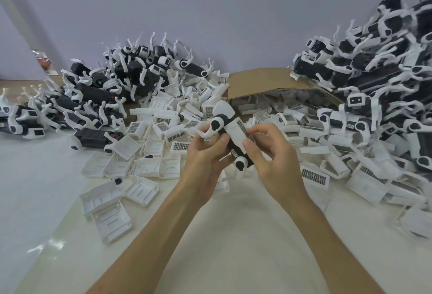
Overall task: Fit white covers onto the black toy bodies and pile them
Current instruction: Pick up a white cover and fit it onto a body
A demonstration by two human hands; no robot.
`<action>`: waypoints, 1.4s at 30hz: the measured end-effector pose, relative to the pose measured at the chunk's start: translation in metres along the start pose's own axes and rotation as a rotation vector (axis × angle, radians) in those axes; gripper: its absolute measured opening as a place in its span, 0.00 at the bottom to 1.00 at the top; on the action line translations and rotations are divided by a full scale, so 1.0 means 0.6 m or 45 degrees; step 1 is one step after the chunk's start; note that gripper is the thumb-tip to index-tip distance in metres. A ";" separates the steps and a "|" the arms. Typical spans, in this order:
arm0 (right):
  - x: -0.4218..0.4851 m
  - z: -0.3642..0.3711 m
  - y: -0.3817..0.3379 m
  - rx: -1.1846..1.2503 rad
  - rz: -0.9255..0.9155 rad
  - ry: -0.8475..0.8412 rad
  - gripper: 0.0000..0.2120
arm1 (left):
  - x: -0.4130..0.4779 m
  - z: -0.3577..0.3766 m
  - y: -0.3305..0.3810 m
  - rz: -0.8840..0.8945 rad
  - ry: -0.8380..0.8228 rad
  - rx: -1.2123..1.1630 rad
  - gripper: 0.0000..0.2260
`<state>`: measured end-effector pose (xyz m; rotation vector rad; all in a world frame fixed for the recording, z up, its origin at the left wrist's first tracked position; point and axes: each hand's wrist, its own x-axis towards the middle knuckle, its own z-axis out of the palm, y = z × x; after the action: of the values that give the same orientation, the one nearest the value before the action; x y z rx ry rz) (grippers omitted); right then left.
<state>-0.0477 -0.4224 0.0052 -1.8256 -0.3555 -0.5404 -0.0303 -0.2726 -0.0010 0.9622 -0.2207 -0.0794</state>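
Observation:
A black toy body (231,147) with white legs is held above the table's middle, tilted with its head end away from me. My left hand (208,155) grips it from below and on the left. A white cover (237,133) lies along the body's top, and my right hand (268,151) pinches this cover between thumb and fingers. Loose white covers (163,127) lie scattered behind and to both sides. Uncovered black bodies (93,97) are heaped at the back left. Covered toys form a tall pile (374,71) at the right.
An open cardboard box (257,80) lies on its side at the back centre, with white covers spilling out. Several covers (109,209) lie upside down at the near left. A small orange packet (43,61) stands by the wall at far left.

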 end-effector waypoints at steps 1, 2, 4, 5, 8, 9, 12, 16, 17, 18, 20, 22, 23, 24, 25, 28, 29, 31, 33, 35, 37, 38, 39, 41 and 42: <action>0.000 0.002 0.000 -0.004 0.012 -0.026 0.06 | 0.000 0.000 0.001 0.000 0.011 -0.012 0.25; 0.000 0.004 -0.001 0.006 0.024 -0.050 0.07 | 0.001 -0.001 0.001 0.000 0.018 -0.023 0.25; 0.000 0.006 0.000 0.077 0.050 -0.061 0.09 | 0.001 -0.001 0.003 -0.008 0.016 -0.040 0.24; 0.002 0.006 0.000 0.120 0.065 -0.030 0.09 | 0.001 0.000 0.004 -0.018 0.009 -0.043 0.24; 0.006 0.003 0.001 0.285 0.144 0.092 0.08 | -0.001 0.003 0.002 -0.049 -0.032 -0.030 0.24; 0.007 0.001 0.001 0.355 0.187 0.095 0.07 | -0.001 0.003 0.000 -0.057 -0.040 -0.032 0.24; 0.009 -0.002 0.000 0.555 0.306 0.064 0.07 | -0.002 0.004 -0.001 -0.082 -0.021 -0.074 0.25; 0.008 0.000 -0.005 0.766 0.407 0.061 0.08 | 0.001 0.002 -0.003 -0.059 -0.041 -0.112 0.22; 0.007 0.002 -0.005 0.812 0.438 0.044 0.11 | 0.002 0.002 -0.002 -0.051 -0.047 -0.110 0.23; 0.007 0.002 -0.005 0.857 0.483 0.011 0.14 | 0.002 0.001 -0.003 -0.043 -0.055 -0.108 0.23; 0.007 0.002 -0.006 0.938 0.582 -0.104 0.17 | 0.001 0.000 -0.003 -0.039 -0.077 -0.102 0.24; 0.007 0.000 -0.007 0.987 0.627 -0.203 0.17 | -0.001 0.000 -0.004 -0.056 -0.086 -0.102 0.21; 0.008 -0.002 -0.008 1.001 0.630 -0.220 0.16 | -0.002 0.000 -0.005 -0.061 -0.093 -0.104 0.20; 0.008 -0.003 -0.008 1.012 0.627 -0.223 0.15 | -0.002 -0.001 -0.005 -0.062 -0.101 -0.099 0.19; 0.008 -0.005 -0.008 1.026 0.621 -0.223 0.13 | -0.001 -0.001 -0.005 -0.055 -0.111 -0.093 0.18; 0.010 -0.010 -0.005 1.109 0.628 -0.258 0.10 | -0.001 0.001 -0.003 -0.016 -0.151 -0.065 0.20; 0.011 -0.011 -0.004 1.137 0.638 -0.269 0.10 | -0.001 0.002 -0.001 -0.012 -0.158 -0.057 0.22; 0.012 -0.013 -0.002 1.167 0.653 -0.280 0.12 | -0.001 0.002 0.000 -0.007 -0.150 -0.050 0.21; 0.012 -0.014 -0.002 1.161 0.671 -0.273 0.13 | -0.002 0.001 -0.002 -0.024 -0.146 -0.047 0.18; 0.011 -0.011 -0.002 1.132 0.684 -0.238 0.15 | -0.004 -0.001 -0.004 -0.039 -0.148 -0.002 0.17; 0.010 -0.005 -0.002 1.082 0.661 -0.176 0.19 | -0.004 0.002 0.001 -0.025 -0.152 0.084 0.22; 0.009 -0.003 -0.004 1.055 0.633 -0.147 0.21 | -0.004 0.004 0.006 -0.005 -0.151 0.132 0.28; 0.008 -0.001 -0.005 1.030 0.596 -0.126 0.22 | -0.003 0.007 0.012 0.013 -0.162 0.169 0.36; 0.007 0.001 -0.008 0.989 0.516 -0.105 0.21 | -0.002 0.009 0.023 0.042 -0.193 0.223 0.45; 0.006 0.001 -0.010 0.960 0.480 -0.105 0.21 | -0.001 0.009 0.026 0.053 -0.194 0.252 0.43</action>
<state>-0.0476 -0.4201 0.0117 -1.1376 -0.2173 -0.0418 -0.0324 -0.2679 0.0145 1.1496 -0.3948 -0.0940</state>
